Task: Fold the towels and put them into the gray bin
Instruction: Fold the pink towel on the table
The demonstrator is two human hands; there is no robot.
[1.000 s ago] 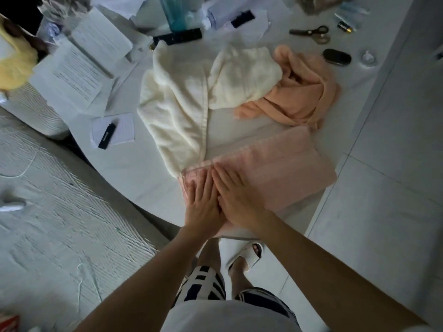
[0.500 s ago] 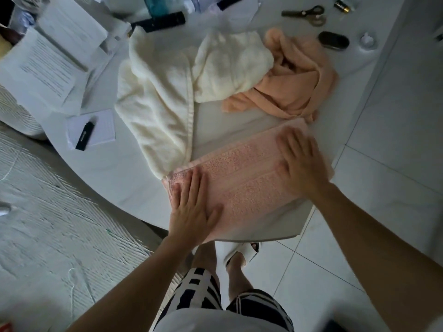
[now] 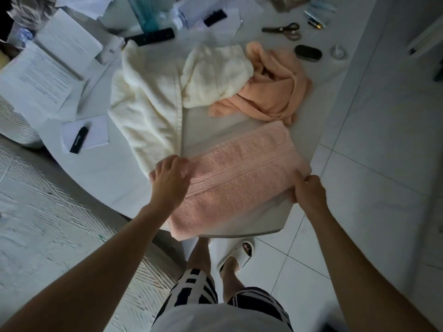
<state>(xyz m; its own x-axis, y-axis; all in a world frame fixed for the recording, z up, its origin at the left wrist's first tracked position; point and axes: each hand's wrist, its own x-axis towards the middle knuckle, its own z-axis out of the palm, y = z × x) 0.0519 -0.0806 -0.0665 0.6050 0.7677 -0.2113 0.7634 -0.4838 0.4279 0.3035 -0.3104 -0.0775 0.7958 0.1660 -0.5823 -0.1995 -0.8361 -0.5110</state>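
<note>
Head view, looking down over a white table (image 3: pixel 100 173). A pink towel (image 3: pixel 239 173), folded into a long band, is lying across the near corner of the table, its near-left end overhanging the table edge. The left hand (image 3: pixel 170 180) is resting on the towel's left end with its fingers curled over the short edge, gripping the cloth there. The right hand (image 3: pixel 309 192) is pinching the towel's right end, thumb and fingers closed on the corner (the fingertips themselves are hidden under the cloth).

Beyond the pink towel, a cream towel (image 3: pixel 146 111) is lying unfolded, its near corner just touching the pink towel beside the left hand. A second, crumpled cream towel (image 3: pixel 215 73) is sitting further back, partly overlapping an orange towel (image 3: pixel 275 92) bunched to its right. All three are lying loose on the tabletop, unfolded. The gray bin cannot be identified in this view.

At the far side of the table are lying scissors (image 3: pixel 285 29), a dark oval case (image 3: pixel 308 53), a black remote (image 3: pixel 153 37) and stacked printed papers (image 3: pixel 40 77). A notepad (image 3: pixel 88 135) with a black marker (image 3: pixel 80 140) on it is lying to the left of the cream towel. Below, the person's patterned shorts (image 3: pixel 191 291) and a white slipper (image 3: pixel 239 255) are showing above the tiled floor (image 3: pixel 359 236).
</note>
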